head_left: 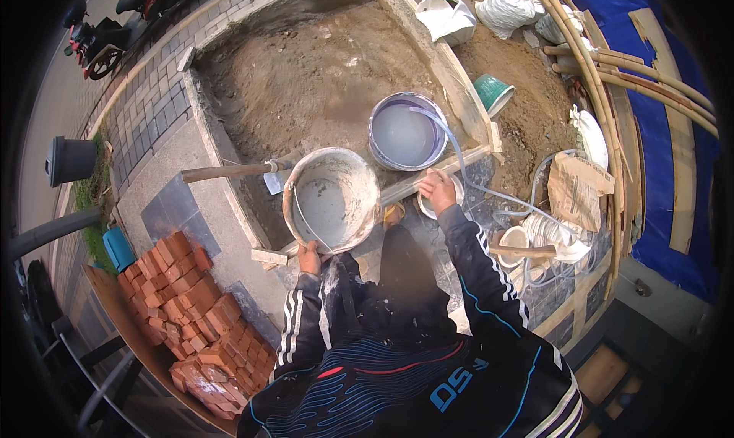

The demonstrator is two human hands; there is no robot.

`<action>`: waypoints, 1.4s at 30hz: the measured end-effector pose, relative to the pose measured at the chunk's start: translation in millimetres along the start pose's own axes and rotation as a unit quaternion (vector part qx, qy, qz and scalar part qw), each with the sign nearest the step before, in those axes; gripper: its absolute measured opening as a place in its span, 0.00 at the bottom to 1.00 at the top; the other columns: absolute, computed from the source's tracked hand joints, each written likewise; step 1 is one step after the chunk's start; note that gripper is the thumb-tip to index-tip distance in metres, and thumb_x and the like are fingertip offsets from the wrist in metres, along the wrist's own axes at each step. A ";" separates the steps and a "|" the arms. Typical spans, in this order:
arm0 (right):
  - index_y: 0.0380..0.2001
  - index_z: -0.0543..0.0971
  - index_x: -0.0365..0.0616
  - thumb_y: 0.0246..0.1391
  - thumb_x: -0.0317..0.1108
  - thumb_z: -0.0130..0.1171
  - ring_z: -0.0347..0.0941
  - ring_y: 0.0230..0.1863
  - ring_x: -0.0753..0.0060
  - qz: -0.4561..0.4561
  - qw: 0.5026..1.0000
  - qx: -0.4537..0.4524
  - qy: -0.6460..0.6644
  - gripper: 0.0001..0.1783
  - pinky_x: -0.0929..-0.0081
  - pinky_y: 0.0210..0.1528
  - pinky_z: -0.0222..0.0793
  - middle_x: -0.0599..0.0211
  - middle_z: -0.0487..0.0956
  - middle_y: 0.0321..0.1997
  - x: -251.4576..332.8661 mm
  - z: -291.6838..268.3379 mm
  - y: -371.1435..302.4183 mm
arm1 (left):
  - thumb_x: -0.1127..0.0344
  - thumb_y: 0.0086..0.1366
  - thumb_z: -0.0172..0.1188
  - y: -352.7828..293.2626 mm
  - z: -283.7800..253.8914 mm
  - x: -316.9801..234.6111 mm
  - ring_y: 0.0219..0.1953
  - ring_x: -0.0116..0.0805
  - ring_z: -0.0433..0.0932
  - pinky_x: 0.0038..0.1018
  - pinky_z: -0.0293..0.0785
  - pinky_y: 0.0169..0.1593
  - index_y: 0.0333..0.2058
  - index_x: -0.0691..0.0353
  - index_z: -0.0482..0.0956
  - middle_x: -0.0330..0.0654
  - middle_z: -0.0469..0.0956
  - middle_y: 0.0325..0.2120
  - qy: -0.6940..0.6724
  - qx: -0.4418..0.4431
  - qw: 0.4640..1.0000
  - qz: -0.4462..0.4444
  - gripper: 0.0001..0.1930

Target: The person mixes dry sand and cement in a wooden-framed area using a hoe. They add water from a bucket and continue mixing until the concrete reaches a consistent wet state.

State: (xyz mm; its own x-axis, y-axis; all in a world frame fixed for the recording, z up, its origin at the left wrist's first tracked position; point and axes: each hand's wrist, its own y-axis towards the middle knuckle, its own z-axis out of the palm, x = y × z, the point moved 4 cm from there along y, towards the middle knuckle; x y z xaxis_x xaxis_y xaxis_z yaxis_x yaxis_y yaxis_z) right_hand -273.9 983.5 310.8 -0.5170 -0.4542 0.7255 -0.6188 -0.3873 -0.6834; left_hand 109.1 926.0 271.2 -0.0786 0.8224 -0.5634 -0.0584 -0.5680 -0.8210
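Note:
A cement-smeared white bucket (355, 220) stands tilted at the wooden frame's near side, its inside coated grey. My left hand (309, 260) grips its near rim, where a thin wire handle hangs. Just to the right, my right hand (438, 189) is closed at the rim of a small white pail (427, 207), covering part of it; what the pail contains is hidden. Beyond it, inside the frame, a larger bucket (401, 136) holds greyish water. A pale hose (453, 144) runs into that water. Behind the cement-smeared bucket lies a tool with a wooden handle (225, 172).
The low wooden frame (451, 63) encloses sandy, wet mortar. Stacked red bricks (191, 300) rise at left. A green bucket (493, 94) lies on sand at right, near white sacks (508, 11), a torn paper bag (577, 189) and bamboo poles (589, 86). A motorcycle (107, 37) stands far left.

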 end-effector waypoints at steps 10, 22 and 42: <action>0.47 0.73 0.34 0.49 0.57 0.57 0.70 0.51 0.47 -0.033 0.847 -0.048 -0.528 0.35 0.60 0.50 0.65 0.44 0.72 0.51 -153.3 -78.4 475.8 | 0.65 0.60 0.49 130.9 64.1 101.5 0.39 0.45 0.73 0.45 0.77 0.42 0.37 0.65 0.66 0.47 0.67 0.37 -0.072 -0.173 0.981 0.059 0.11; 0.35 0.74 0.48 0.47 0.32 0.55 0.72 0.40 0.57 -0.443 0.609 0.132 -0.645 0.10 0.63 0.43 0.67 0.64 0.78 0.35 -63.3 46.3 349.0 | 0.68 0.60 0.49 205.1 59.0 69.1 0.28 0.33 0.76 0.29 0.80 0.30 0.39 0.65 0.68 0.41 0.72 0.30 -0.034 -0.197 0.975 0.096 0.09; 0.23 0.81 0.52 0.50 0.40 0.50 0.71 0.39 0.68 -0.572 0.148 0.431 -0.682 0.11 0.68 0.43 0.63 0.66 0.76 0.25 -20.1 174.2 138.4 | 0.68 0.55 0.50 209.3 93.8 20.9 0.26 0.43 0.74 0.35 0.69 0.34 0.46 0.73 0.66 0.52 0.75 0.25 0.194 -0.111 0.936 0.274 0.20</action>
State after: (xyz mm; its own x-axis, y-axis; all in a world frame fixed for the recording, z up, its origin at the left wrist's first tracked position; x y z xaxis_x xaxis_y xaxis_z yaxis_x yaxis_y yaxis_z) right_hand -246.1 799.3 187.6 0.5986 0.7926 0.1161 0.7693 -0.5283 -0.3593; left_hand 1.9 821.4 96.3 0.3325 0.3846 -0.8611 0.0961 -0.9221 -0.3748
